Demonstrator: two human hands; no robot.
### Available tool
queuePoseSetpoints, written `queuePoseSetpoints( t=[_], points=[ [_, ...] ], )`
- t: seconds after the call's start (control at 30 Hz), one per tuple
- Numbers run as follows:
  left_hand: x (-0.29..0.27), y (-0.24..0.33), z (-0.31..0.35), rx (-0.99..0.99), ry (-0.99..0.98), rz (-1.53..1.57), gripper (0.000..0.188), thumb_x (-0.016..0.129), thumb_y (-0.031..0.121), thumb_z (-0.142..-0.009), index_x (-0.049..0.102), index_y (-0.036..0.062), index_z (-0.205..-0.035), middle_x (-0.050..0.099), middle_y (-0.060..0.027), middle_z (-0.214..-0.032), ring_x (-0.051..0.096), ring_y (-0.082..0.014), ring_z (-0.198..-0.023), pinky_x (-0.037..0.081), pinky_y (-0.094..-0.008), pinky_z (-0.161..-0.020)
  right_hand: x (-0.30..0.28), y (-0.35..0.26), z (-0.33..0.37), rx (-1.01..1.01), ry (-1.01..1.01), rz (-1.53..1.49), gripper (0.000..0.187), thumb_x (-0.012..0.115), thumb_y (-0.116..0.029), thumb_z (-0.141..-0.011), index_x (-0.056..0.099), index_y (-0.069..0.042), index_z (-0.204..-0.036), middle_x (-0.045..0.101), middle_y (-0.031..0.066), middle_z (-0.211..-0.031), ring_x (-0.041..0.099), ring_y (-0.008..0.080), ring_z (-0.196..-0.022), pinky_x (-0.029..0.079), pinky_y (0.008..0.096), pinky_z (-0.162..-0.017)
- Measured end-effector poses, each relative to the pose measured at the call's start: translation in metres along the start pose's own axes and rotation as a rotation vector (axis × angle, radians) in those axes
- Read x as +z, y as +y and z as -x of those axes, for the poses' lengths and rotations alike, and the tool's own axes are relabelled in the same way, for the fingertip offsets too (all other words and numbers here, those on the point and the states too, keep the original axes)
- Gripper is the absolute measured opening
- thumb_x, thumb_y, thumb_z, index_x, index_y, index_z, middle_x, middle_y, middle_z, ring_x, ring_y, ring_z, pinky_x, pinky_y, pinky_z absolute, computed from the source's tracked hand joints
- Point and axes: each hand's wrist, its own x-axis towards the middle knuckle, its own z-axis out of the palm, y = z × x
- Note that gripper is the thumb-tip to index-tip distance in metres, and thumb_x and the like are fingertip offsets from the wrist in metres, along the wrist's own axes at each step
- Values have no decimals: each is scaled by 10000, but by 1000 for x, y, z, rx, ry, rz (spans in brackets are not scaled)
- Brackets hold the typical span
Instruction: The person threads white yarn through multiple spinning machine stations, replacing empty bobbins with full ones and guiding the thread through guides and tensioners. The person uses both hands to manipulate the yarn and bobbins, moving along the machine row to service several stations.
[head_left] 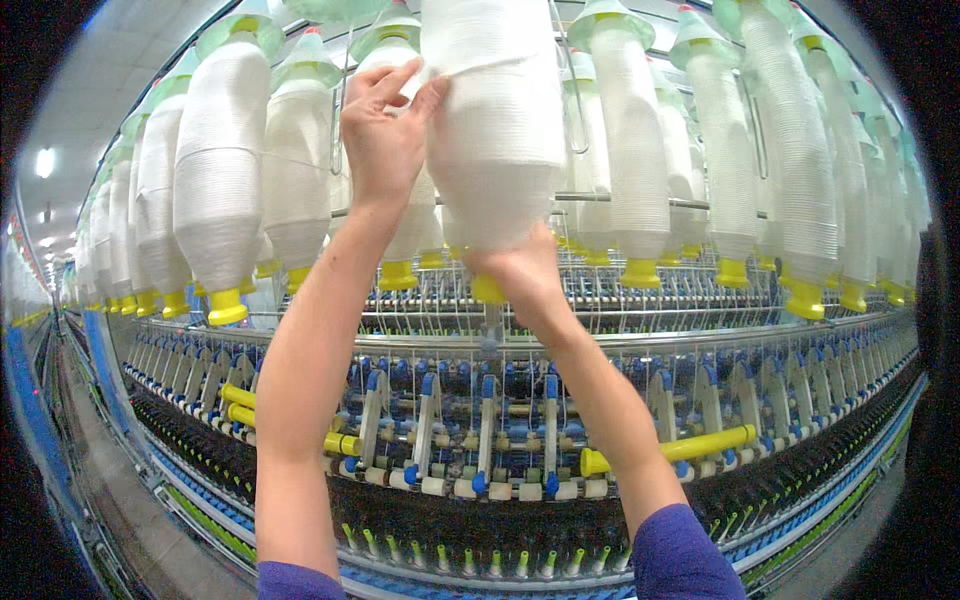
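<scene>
A large white roving bobbin (pixel 500 130) hangs close in front of me, at the upper middle. My right hand (pixel 525 275) is wrapped round its lower end, by the yellow base (pixel 488 290); the palm and some fingertips are hidden. Up on the bobbin's left side is my left hand (pixel 385 135), its thumb and forefinger bent toward each other in a pinch. A thin roving strand (pixel 490 66) runs across the bobbin's surface to those fingertips. The bobbin's top is cut off by the picture's upper edge.
Rows of hanging white bobbins (pixel 222 170) flank both sides. Below stands a spinning frame with grey arms (pixel 487 430) and green-tipped spindles (pixel 495 563). Yellow empty tubes (pixel 715 443) lie across it. An aisle (pixel 110 480) runs along the far left.
</scene>
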Motion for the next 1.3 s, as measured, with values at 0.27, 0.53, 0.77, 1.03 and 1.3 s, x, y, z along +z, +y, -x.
queuePoseSetpoints(
  t=[0.27, 0.53, 0.77, 1.03, 1.3],
  points=[
    [7, -40, -4, -409, 145, 446, 113, 561, 103, -930, 596, 13, -873, 585, -24, -764, 510, -87, -620, 427, -234, -576, -26, 35, 5, 33, -276, -100, 509, 728, -81, -722, 550, 36, -1184, 649, 130, -1063, 624, 217, -955, 496, 311, -820],
    [39, 37, 202, 174, -155, -309, 325, 509, -41, -879, 597, -14, -1190, 635, -166, -1167, 599, -294, -1104, 445, -372, -976, -103, 122, -33, -65, 266, -345, 586, 591, -166, -933, 318, 21, -1416, 482, 148, -1317, 498, 212, -1178, 476, 324, -917],
    [209, 0, 112, -496, -132, 214, 384, 465, 6, -887, 489, -89, -1259, 610, -168, -1137, 584, -203, -928, 464, -286, -810, -112, 141, -159, -323, -60, -792, 406, 518, -293, -978, 504, 28, -1225, 599, 96, -1106, 593, 153, -915, 497, 279, -767],
    [218, -29, 108, -338, -91, 185, 355, 471, 87, -915, 470, -75, -1231, 612, -150, -909, 584, -273, -854, 472, -361, -788, -116, 114, -161, -328, -117, -1003, 267, 537, -288, -964, 624, -42, -908, 635, 14, -776, 588, 92, -647, 488, 243, -563],
    [241, -46, 239, -688, 81, 186, 499, 582, 116, -910, 387, -52, -1338, 637, -116, -829, 617, -191, -698, 497, -297, -570, -201, 90, -75, -218, -219, -89, 279, 588, -279, -920, 636, -4, -936, 638, 46, -726, 606, 122, -620, 493, 271, -562]
  ],
)
